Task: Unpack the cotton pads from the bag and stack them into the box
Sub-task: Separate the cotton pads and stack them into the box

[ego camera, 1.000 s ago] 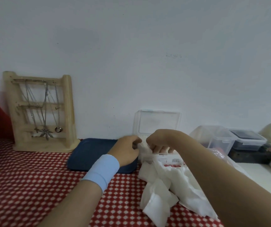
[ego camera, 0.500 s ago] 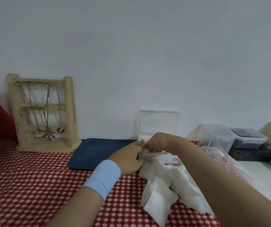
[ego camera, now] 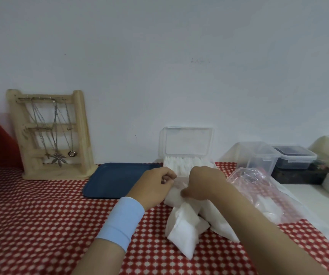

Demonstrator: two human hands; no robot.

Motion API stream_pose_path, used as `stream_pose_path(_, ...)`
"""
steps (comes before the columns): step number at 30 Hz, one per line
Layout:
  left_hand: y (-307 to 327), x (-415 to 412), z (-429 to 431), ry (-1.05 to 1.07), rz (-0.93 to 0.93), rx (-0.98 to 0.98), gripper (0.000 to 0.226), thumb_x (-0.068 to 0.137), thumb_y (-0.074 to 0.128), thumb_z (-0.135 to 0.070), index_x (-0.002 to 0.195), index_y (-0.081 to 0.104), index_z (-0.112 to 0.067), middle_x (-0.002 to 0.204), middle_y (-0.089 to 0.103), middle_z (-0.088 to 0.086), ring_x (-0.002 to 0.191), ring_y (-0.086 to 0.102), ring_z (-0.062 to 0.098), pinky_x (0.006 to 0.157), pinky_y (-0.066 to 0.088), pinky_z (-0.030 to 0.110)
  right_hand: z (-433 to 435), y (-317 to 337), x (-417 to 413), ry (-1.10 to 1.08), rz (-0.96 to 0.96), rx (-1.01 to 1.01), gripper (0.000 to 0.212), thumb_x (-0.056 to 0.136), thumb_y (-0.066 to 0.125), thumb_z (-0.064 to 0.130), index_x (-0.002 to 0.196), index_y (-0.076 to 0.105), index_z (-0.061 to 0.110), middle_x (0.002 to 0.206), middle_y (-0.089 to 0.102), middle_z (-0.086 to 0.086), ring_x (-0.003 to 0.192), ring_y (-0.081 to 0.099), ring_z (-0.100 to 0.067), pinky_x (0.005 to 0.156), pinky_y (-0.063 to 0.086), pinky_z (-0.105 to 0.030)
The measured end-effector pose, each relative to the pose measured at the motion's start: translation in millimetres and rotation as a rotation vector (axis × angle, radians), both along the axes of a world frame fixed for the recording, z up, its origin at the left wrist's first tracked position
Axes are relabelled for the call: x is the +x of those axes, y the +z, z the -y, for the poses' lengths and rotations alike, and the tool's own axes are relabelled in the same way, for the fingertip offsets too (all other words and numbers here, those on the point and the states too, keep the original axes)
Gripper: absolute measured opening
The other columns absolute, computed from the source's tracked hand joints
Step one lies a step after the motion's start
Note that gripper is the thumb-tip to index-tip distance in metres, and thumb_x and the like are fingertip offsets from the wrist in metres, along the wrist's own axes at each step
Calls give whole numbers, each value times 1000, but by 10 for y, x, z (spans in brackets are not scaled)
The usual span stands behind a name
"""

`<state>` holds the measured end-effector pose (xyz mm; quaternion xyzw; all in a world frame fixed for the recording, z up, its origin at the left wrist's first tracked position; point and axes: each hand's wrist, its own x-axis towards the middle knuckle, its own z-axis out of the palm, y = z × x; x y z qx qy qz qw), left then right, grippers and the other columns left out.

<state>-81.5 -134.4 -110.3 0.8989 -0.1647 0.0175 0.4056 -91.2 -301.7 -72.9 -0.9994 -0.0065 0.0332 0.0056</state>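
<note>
- The cotton pads (ego camera: 185, 165) that are already in sit as a white row standing on edge in the clear box (ego camera: 187, 156). It's at the back of the table against the wall, with its lid (ego camera: 187, 143) flipped up.
- Right in front of the box there's a stack of pads (ego camera: 176, 190) squeezed between both hands, low over the cloth.
- My right hand (ego camera: 203, 183) is curled down over the stack's right end, thumb tucked under, so it's got a proper hold.
- My left hand (ego camera: 155, 185) is bunched up against the left end with the fingertips touching it. From my feed I honestly can't tell if they're pinching it or just resting there.
- There's a light blue wristband (ego camera: 122, 221) on the left wrist.
- More white pad bundles (ego camera: 183, 233) lie flopped on the cloth just below the hands, partly under my right forearm.
- The bag (ego camera: 259, 187) is crumpled clear plastic, just right of my right arm, with some white showing through.
- All of it sits on a red and white checked tablecloth (ego camera: 40, 215).
- A dark blue tray (ego camera: 118, 179) lies flat left of the box, touching nothing I'm working with.
- Further left a wooden jewellery stand (ego camera: 50, 135) leans by the wall with chains hanging on it.
- Off to the right are an empty-looking clear tub (ego camera: 259, 155) and a tub with dark contents (ego camera: 294, 157).
</note>
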Motion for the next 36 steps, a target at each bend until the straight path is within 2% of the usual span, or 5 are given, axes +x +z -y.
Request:
stream_pose_path(7, -55, -121, -21, 79, 12, -218, 15, 101, 58, -29, 111, 66, -37, 112, 67, -18, 102, 61, -5, 82, 46, 8, 222, 117, -39, 41, 72, 713, 41, 86, 63, 18, 54, 36, 17, 56, 30, 0, 51, 31, -14, 48, 27, -25)
stream_pose_path(12, 70, -151, 26, 42, -248, -614, 26, 101, 57, -39, 103, 76, -22, 99, 78, -4, 93, 73, 17, 83, 56, 30, 252, 198, -169, 99, -7, 1124, 44, 93, 65, 19, 50, 56, 19, 52, 49, 6, 48, 45, -10, 49, 37, -20)
stream_pose_path(15, 103, -160, 32, 8, -266, -651, 14, 96, 68, -26, 100, 77, -16, 98, 79, 4, 91, 74, 19, 83, 60, 33, 230, 199, -211, 143, -47, 1222, 40, 94, 68, 16, 55, 60, 17, 50, 54, 7, 43, 50, -5, 46, 41, -17)
stream_pose_path(26, 18, -148, -55, 47, -399, -882, 16, 97, 66, -11, 110, 74, -7, 107, 78, 11, 96, 73, 24, 89, 60, 37, 257, 58, -140, 79, -178, 1060, 22, 80, 83, 16, 101, 78, 11, 94, 77, -13, 74, 68, -16, 75, 58, -32)
stream_pose_path(36, 17, -177, -118, 48, -395, -821, 19, 96, 68, -14, 112, 73, -5, 100, 79, 12, 89, 77, 23, 74, 61, 26, 125, 95, -207, 67, -63, 933, 31, 81, 78, 49, 101, 76, 25, 92, 77, 9, 77, 74, -9, 63, 50, -22)
